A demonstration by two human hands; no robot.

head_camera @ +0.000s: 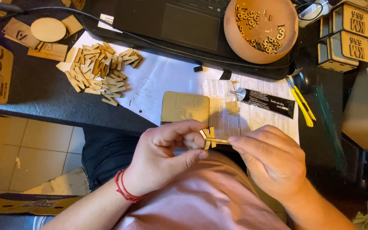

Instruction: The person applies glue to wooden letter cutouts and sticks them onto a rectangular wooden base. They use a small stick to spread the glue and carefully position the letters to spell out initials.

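My left hand (165, 155) pinches a small wooden letter piece (209, 133) between thumb and fingers, just over the table's front edge. My right hand (269, 159) holds a thin wooden stick (218, 140) whose tip touches that letter. A red string bracelet circles my left wrist. Right behind the hands lies a square wooden plaque (185, 107) with cut-out letter shapes, resting on printed paper sheets (162, 81).
A black glue tube (267, 102) lies on the paper beside a yellow utility knife (301, 102). Several loose wooden letters (101, 72) are piled at left. A round bowl (235, 38) of small wooden numbers sits on a black laptop (171, 21). Finished wooden boxes (346, 36) stand at far right.
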